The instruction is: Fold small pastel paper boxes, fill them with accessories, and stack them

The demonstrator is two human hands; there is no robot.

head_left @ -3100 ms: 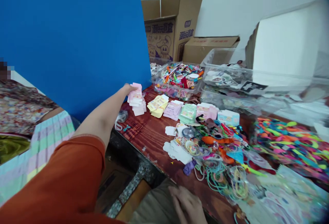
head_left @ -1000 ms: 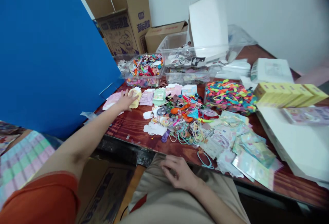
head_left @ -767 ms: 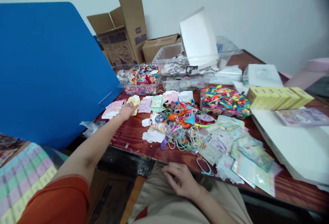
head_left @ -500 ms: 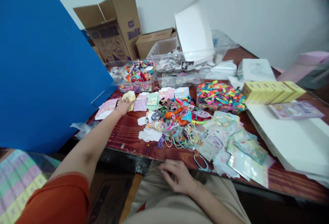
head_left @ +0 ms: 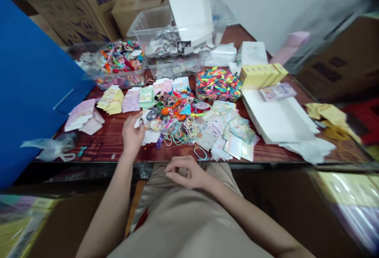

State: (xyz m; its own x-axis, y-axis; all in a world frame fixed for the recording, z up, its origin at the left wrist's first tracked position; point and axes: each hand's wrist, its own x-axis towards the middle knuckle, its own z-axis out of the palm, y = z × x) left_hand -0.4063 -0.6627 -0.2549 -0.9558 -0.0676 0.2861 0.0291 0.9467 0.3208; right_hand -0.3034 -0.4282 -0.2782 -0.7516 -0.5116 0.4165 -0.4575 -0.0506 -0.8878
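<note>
Filling the upper left of the frame, a blue panel [head_left: 32, 80] slants beside a crumpled clear bag [head_left: 59, 145], and a small turquoise bow [head_left: 82, 150] (easily missed against the dark red wood) lies just right of it on the table [head_left: 109, 141]. Above the bow are fanned pink cards [head_left: 79, 114], then a pile of yellow cards [head_left: 111, 100]. Behind these, toward the upper left, a clear tub [head_left: 120, 80] brims with mixed colourful pieces.

Lilac cards [head_left: 131, 99] come next, and below them, left of centre, is the person's left hand [head_left: 132, 135], its fingers gently bent and the thumb set apart from them. The fingertips are close to some white cards [head_left: 151, 137] at the left border of a heap of trinkets [head_left: 177, 110] near the middle of the frame; whether they grip one cannot be told. Green cards [head_left: 146, 96] and blue cards [head_left: 181, 84] lie along the heap's upper side.

At lower centre the right hand [head_left: 188, 171] is over the lap, loosely curled, with a gap between thumb and fingers and nothing seen in it.

Right of centre sit bright neon pieces [head_left: 217, 83], with shiny packets [head_left: 239, 137] below. Farther right stands a row of yellow boxes [head_left: 262, 75], above a lilac box [head_left: 278, 91] on a white tray [head_left: 278, 122].
</note>
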